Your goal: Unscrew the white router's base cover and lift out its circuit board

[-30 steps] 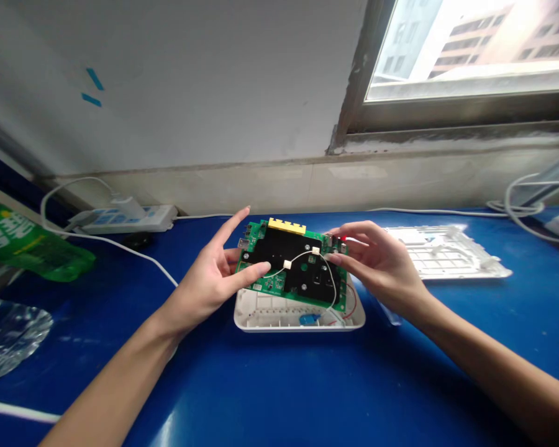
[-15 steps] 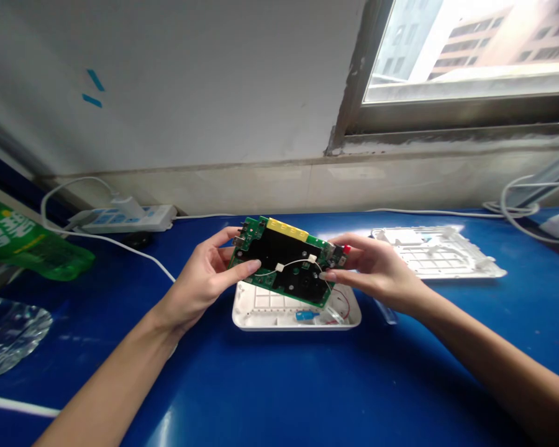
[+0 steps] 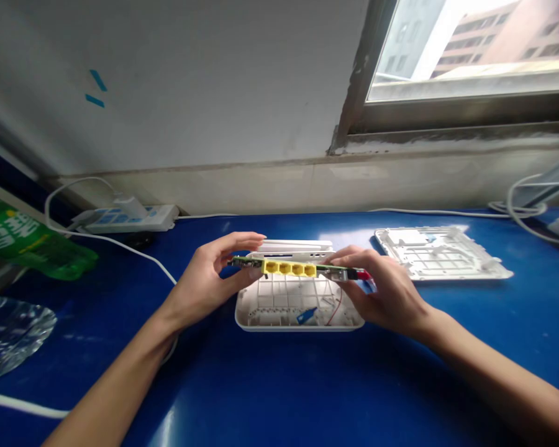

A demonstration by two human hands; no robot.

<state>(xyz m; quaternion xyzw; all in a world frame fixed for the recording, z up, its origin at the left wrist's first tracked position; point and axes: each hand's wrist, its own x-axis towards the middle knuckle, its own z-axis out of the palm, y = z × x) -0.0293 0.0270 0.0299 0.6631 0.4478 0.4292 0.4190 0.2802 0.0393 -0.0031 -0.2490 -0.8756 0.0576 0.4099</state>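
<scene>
Between my two hands is a circuit board [image 3: 289, 268], seen edge-on, with a row of yellow network ports facing me. My left hand [image 3: 217, 267] pinches its left end between thumb and fingers. At the other end, by a black connector and a red part, my right hand [image 3: 382, 279] grips it. Below and behind the board lies an open white plastic housing [image 3: 279, 304] on the blue table. Inside the housing are a small blue piece [image 3: 306, 315] and a thin red wire [image 3: 339, 307].
A second white cover [image 3: 442, 254] lies at the right. At the back left stands a power strip [image 3: 135, 218] with a white cable. A green bottle [image 3: 37, 242] and a clear plastic bottle [image 3: 13, 338] lie along the left side. The wall and window are behind.
The board has turned from showing its black-covered flat face to edge-on, its yellow ports now facing me. Both hands have kept hold of it.
</scene>
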